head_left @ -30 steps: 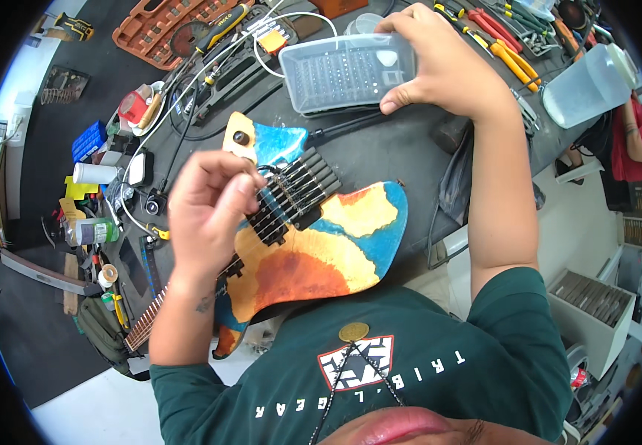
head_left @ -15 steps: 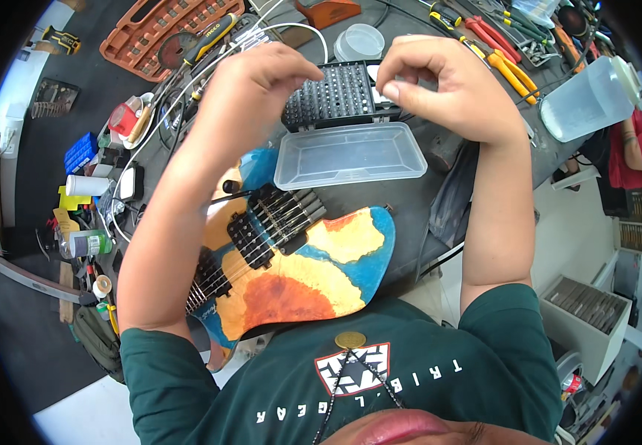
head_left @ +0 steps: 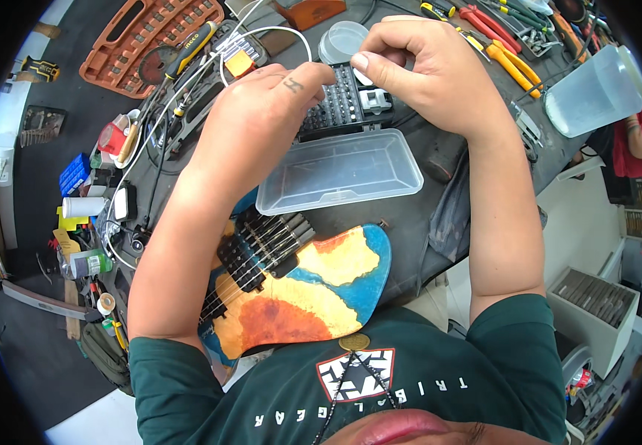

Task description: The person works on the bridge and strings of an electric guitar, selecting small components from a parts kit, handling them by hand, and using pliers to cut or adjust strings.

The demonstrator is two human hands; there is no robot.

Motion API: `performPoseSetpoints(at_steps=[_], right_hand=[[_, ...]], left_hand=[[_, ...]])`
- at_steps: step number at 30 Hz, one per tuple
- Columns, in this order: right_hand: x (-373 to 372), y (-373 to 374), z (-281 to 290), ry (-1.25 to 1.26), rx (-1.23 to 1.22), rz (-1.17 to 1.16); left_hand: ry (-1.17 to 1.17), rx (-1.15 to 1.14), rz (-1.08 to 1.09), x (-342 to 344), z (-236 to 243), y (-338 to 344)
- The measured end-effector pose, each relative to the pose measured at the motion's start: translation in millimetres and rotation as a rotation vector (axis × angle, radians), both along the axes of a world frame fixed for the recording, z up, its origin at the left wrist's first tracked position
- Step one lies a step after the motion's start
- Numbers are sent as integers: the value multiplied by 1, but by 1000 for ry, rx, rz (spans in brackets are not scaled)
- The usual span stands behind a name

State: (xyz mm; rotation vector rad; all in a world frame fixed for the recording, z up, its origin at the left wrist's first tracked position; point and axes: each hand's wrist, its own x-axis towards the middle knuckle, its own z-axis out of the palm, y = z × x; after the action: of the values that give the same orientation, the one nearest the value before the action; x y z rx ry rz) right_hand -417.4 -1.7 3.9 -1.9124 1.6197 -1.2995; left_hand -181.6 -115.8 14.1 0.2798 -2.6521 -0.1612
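My left hand (head_left: 269,100) is over the left part of a black bit case (head_left: 343,104), its fingers curled with the tips pointing right. Whatever they may hold is hidden. Close by, my right hand (head_left: 421,70) hovers over the case's far right corner, thumb and bent fingers drawn together. I cannot make out anything between them. Rows of small dark bits fill the case, with a pale grey piece (head_left: 375,101) at its right end. Its clear plastic lid (head_left: 339,174) lies folded open toward me. Nearer still rests a blue, yellow and red-brown electric guitar body (head_left: 291,311).
An orange tool case (head_left: 146,44) and a yellow-black screwdriver (head_left: 193,50) lie far left. Round clear containers (head_left: 341,43) stand behind the bits. Yellow-handled pliers (head_left: 512,67) and a translucent jar (head_left: 588,96) are at right. White cable (head_left: 287,30) loops across the bench.
My hands have come closer together, the left moving down and right, the right moving left. The pale piece in the case has come into sight. The whole view has shifted slightly.
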Motion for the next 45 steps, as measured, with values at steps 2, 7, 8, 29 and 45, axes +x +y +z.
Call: performPoseSetpoints(at_steps=[2, 7, 8, 29, 45], right_hand=[[0, -1, -2, 29, -11, 0], [1, -1, -1, 53, -13, -27], [1, -1, -2, 56, -16, -35], [11, 4, 20, 9, 94, -77], [9, 3, 9, -36, 98, -85]], left_hand=[[-40, -14, 6, 0, 2, 1], [-75, -70, -30, 0, 4, 3], [-76, -69, -29, 0, 4, 3], [-7, -35, -86, 1, 1, -1], [-40, 74, 37, 3, -4, -2]])
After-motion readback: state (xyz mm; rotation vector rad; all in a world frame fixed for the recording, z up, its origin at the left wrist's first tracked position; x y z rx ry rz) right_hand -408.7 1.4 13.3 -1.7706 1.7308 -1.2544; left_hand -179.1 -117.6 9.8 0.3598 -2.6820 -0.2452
